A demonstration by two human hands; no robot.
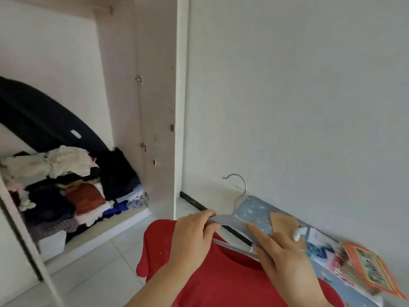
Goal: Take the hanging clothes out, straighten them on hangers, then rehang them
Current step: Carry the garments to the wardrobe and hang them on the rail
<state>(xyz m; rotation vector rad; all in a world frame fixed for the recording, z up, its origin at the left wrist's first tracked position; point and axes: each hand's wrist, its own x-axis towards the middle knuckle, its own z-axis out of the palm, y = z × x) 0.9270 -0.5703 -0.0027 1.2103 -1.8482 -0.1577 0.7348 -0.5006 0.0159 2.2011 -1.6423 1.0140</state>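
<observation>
Red garment [221,280] drapes nearest the viewer, out of the wardrobe and threaded on a grey hanger [230,220], probably held low so that it can be straightened. The left hand [192,238] steadies it, fingers [210,227] clamped round the hanger's left arm. The right hand [285,255] lays a straight index finger [256,231] along the right arm. Whether its other fingers grip cannot be told. Just beyond, a blue patterned surface [254,209] holds coloured cards [371,264]. Further left, the open wardrobe [159,107] shows piled clothes [66,185] and a hanging black garment [33,111].
</observation>
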